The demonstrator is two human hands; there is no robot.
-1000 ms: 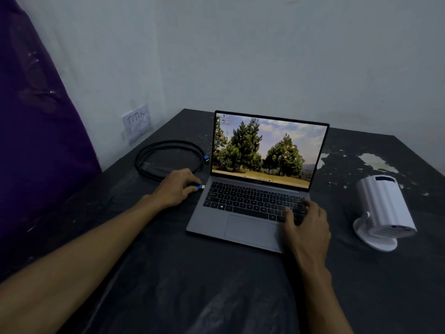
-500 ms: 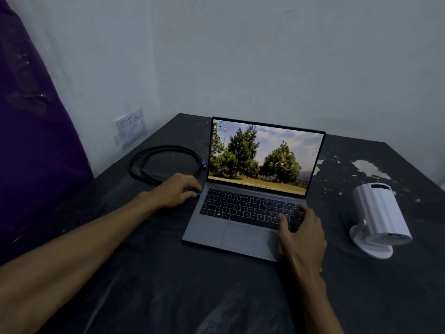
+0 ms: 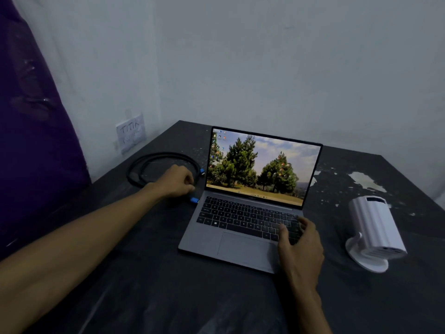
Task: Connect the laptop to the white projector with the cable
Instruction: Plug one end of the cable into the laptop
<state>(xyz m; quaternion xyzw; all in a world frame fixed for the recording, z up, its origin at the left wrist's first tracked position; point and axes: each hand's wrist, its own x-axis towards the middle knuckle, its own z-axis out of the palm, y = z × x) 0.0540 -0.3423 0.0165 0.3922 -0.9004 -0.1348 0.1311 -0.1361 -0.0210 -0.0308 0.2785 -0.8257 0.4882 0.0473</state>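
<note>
The open grey laptop (image 3: 243, 237) sits mid-table with a tree wallpaper on its screen. A black cable (image 3: 154, 156) lies coiled to its left. One blue plug (image 3: 194, 200) sits against the laptop's left edge, and the other blue plug (image 3: 202, 171) lies by the coil. My left hand (image 3: 177, 180) hovers just above the first plug with its fingers curled over the cable; whether it grips the cable is hidden. My right hand (image 3: 299, 249) rests on the right of the keyboard with spread fingers. The white projector (image 3: 374, 227) stands on its round base to the right.
The table (image 3: 168, 297) is covered in dark sheeting with white patches at the back right. A wall socket with a handwritten paper label (image 3: 131, 132) is on the left wall. Purple fabric (image 3: 33, 141) hangs at the far left.
My left hand has drawn back up and left from the laptop's side, uncovering the blue plug there. My right hand has stayed on the keyboard. The camera has tilted up slightly.
</note>
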